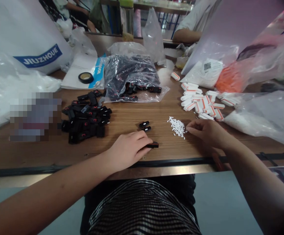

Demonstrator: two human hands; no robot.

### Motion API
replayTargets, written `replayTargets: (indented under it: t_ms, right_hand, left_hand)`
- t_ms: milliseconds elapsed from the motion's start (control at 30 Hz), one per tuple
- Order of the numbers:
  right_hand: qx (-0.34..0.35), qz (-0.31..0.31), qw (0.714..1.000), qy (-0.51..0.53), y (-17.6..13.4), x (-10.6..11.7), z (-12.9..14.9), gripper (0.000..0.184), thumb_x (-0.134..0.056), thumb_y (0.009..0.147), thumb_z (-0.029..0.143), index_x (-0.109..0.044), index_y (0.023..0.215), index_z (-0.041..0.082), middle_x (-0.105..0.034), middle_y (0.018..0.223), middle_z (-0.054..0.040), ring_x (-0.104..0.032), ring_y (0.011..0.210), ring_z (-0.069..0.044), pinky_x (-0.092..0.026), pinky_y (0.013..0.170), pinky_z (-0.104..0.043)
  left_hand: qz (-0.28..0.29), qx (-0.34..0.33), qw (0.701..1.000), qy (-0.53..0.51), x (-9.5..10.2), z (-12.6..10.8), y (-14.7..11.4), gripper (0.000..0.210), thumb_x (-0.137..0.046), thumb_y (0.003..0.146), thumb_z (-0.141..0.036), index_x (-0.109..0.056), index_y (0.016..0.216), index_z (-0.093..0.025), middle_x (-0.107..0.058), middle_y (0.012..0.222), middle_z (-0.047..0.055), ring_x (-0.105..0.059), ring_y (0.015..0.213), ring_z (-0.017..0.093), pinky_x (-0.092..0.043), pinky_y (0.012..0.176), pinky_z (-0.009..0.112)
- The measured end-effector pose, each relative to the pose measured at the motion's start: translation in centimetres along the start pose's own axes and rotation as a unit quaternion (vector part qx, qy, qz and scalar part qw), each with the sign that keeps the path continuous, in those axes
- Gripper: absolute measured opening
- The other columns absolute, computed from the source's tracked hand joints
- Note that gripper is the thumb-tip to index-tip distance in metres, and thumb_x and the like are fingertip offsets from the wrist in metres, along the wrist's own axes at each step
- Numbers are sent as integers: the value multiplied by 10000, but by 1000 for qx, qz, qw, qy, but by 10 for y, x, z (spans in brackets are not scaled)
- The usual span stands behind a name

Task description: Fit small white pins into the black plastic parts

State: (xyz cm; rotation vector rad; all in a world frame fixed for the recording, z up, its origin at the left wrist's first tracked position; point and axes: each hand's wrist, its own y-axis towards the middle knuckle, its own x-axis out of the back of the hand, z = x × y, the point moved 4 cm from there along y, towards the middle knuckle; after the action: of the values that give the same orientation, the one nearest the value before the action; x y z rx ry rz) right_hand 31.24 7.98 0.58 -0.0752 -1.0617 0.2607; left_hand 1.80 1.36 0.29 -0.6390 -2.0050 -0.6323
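Note:
My left hand (129, 148) is closed on a small black plastic housing with a red line (154, 145), which it holds against the wooden tabletop. Just beyond it lie two more black housings (145, 124), with small white bits on their upper faces. My right hand (203, 130) is pinched, thumb against fingers, at the right edge of a loose pile of tiny white pegs (177, 126). Whatever may be between those fingertips is too small to make out. Farther left is a heap of black housings (85, 117).
A clear bag of black parts (132, 76) lies at the back. White pieces with orange stripes (200, 101) are heaped at the right, beside plastic bags (266, 114). Black tape (86, 77) rests on papers. Other people sit across the table; a blurred-out patch covers something at left.

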Motion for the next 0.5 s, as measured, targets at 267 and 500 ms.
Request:
replayTargets:
  t_ms: [267, 500]
  right_hand:
    - [24, -61, 997, -49, -5, -1, 3, 208, -596, 825, 385, -698, 791, 208, -629, 615, 3, -515, 551, -137, -371, 523, -274]
    - [18, -64, 997, -36, -5, -2, 0, 186, -619, 820, 377, -704, 781, 216, -678, 658, -2, -562, 579, -141, -398, 539, -273]
  left_hand:
    - [-49, 10, 998, 30, 1, 1, -6, 248, -538, 979, -274, -680, 1180, -243, -673, 991, 28, -675, 789, 178, -549, 657, 319]
    - [0, 41, 998, -43, 8, -8, -7, 384, -591, 857, -224, -647, 1236, -210, -665, 1141, 53, -670, 915, 205, -558, 790, 369]
